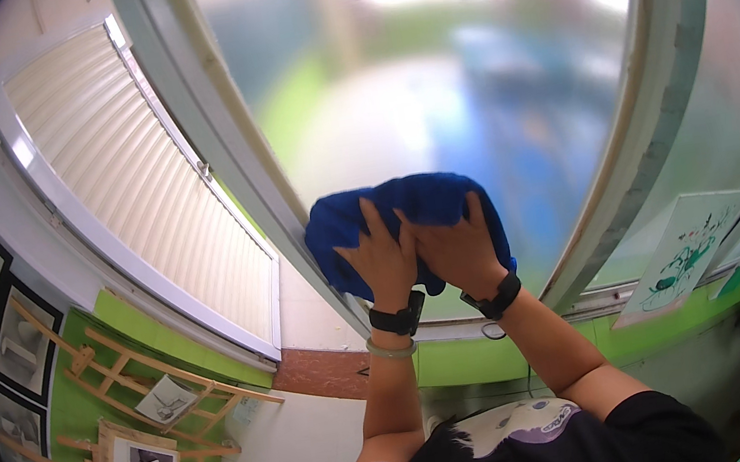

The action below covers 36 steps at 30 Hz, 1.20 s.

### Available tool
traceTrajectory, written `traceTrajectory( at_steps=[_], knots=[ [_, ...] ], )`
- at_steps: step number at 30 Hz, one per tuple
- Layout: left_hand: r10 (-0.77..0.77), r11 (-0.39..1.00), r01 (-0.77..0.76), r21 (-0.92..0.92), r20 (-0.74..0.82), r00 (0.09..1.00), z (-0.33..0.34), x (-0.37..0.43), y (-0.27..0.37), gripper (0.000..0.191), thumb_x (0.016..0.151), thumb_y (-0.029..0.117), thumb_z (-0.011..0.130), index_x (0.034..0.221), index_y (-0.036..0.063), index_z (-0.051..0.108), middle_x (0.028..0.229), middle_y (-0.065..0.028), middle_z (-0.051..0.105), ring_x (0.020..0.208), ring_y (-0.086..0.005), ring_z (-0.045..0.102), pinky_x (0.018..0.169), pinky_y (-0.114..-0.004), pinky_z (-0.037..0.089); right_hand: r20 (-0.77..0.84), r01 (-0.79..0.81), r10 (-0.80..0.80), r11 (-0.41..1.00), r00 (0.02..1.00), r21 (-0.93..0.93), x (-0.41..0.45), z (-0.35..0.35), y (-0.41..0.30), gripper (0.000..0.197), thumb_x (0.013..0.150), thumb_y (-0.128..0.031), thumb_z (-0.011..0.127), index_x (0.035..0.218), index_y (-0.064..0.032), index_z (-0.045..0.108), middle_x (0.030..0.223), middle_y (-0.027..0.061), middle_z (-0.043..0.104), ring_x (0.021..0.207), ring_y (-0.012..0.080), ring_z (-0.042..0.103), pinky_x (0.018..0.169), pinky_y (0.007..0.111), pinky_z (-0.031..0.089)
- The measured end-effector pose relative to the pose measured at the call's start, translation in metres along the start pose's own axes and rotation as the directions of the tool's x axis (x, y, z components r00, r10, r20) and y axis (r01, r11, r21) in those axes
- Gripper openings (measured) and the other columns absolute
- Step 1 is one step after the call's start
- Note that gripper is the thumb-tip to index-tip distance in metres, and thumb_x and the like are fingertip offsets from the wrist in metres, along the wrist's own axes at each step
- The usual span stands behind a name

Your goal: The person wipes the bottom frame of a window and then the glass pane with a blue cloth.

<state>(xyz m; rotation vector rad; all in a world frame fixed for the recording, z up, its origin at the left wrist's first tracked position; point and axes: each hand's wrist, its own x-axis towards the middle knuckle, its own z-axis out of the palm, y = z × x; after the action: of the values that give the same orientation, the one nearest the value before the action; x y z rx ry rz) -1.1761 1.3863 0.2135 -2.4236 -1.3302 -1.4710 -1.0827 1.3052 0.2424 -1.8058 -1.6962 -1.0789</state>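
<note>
A blue cloth (408,200) lies bunched against the lower part of a frosted glass pane (356,140). My left hand (385,257) presses the cloth to the pane with fingers spread. Close beside it, my right hand (460,250) holds down the cloth's right half, and the two hands touch or nearly touch at the thumbs. The cloth's left side reaches the pale window frame (247,127). Each wrist wears a black band, and the left one also has a bangle (392,352).
To the left stands a white door (117,168) with a pleated panel, ajar. Wooden easels (125,368) with drawings are at lower left, near framed drawings (18,348) on the wall. A green ledge (461,361) runs below the pane; a plant painting (679,256) leans at right.
</note>
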Motion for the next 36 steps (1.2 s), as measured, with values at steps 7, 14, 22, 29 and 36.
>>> traceTrajectory(
  at_steps=[7,14,22,29,36],
  knots=[
    [-0.123,0.988,0.134,-0.072,0.142,0.982,0.029,-0.059,0.006,0.080,0.091,0.034,0.060,0.147,-0.0110,0.024,0.107,-0.0337,0.052,0.099,-0.0482,0.050,0.088,-0.055,0.035,0.117,0.022,-0.039,0.990,0.992,0.142,-0.056,0.014,0.017,0.026,0.086,-0.020,0.058,0.110,-0.0172,0.068,0.119,-0.0009,0.065,0.120,0.0178,0.054,0.104,0.041,0.037],
    [-0.013,0.995,0.029,-0.098,0.157,0.987,0.039,-0.075,0.036,0.081,0.092,0.033,0.058,0.148,-0.0118,0.020,0.110,-0.0353,0.051,0.102,-0.0496,0.049,0.088,-0.055,0.035,-0.034,0.051,-0.045,0.977,0.998,0.207,-0.096,0.030,0.044,0.033,0.085,-0.018,0.059,0.117,-0.0187,0.067,0.119,0.0004,0.066,0.118,0.0208,0.056,0.109,0.045,0.033],
    [0.139,0.988,-0.149,-0.048,-0.167,0.976,0.045,-0.064,0.049,0.089,0.093,0.043,0.056,0.144,-0.0160,0.014,0.116,-0.0346,0.054,0.111,-0.0494,0.050,0.098,-0.055,0.036,-0.149,-0.103,0.235,0.798,0.961,0.593,-0.075,-0.031,0.057,0.036,0.079,-0.019,0.073,0.114,-0.0123,0.068,0.101,0.0039,0.069,0.097,0.0217,0.064,0.089,0.040,0.047],
    [0.254,0.721,-0.101,-0.685,0.125,0.959,-0.025,-0.093,0.123,0.054,0.094,0.036,0.062,0.115,-0.0122,0.052,0.105,-0.0202,0.063,0.095,-0.0295,0.062,0.086,-0.043,0.048,0.177,-0.143,0.187,-0.184,0.966,0.972,-0.156,-0.001,0.066,0.033,0.087,-0.013,0.073,0.118,-0.0063,0.063,0.112,0.0077,0.068,0.101,0.0177,0.064,0.089,0.033,0.051],
    [0.429,0.103,0.410,-0.906,0.412,0.804,-0.056,-0.112,0.177,0.043,0.094,0.038,0.063,0.107,-0.0032,0.064,0.106,-0.0176,0.067,0.093,-0.0271,0.066,0.088,-0.037,0.051,0.134,-0.128,0.032,0.580,0.990,0.804,-0.164,-0.145,0.136,0.023,0.076,-0.026,0.077,0.093,-0.0120,0.072,0.082,0.0115,0.068,0.077,0.0299,0.066,0.063,0.035,0.050]
  ],
)
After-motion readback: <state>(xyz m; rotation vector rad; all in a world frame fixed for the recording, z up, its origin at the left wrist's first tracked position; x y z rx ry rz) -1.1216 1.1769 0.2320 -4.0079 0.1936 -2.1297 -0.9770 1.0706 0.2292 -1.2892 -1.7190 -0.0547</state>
